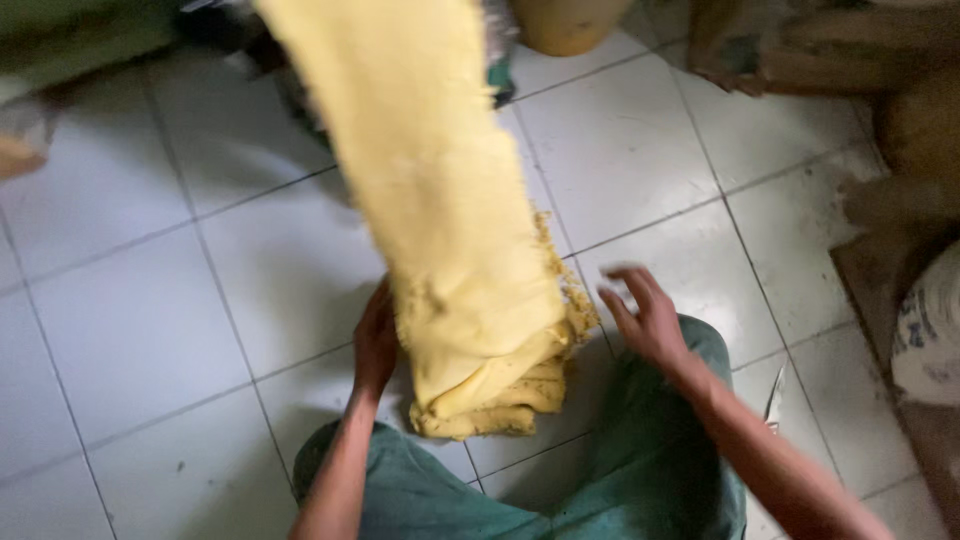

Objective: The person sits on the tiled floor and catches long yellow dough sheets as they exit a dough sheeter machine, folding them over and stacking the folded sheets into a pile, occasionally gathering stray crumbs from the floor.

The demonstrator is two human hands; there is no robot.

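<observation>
The yellow cloth [440, 200] is a soft, matt woven fabric with frayed, fuzzy edges and dark specks on its folded layers. The floor [140, 330] is white glazed tile, smooth with a faint sheen, scuffed and lined by dark grout. The trousers [640, 470] are matt green cotton-like cloth. The sack [930, 330] at the right looks like coarse woven plastic, whitish and dull.

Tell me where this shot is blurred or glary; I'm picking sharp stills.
Head view: the right hand and the hanging yellow cloth are motion-smeared; the left hand is a bit sharper; the white tiled floor shows soft glare; the top and right edges are dim and blurred.
</observation>
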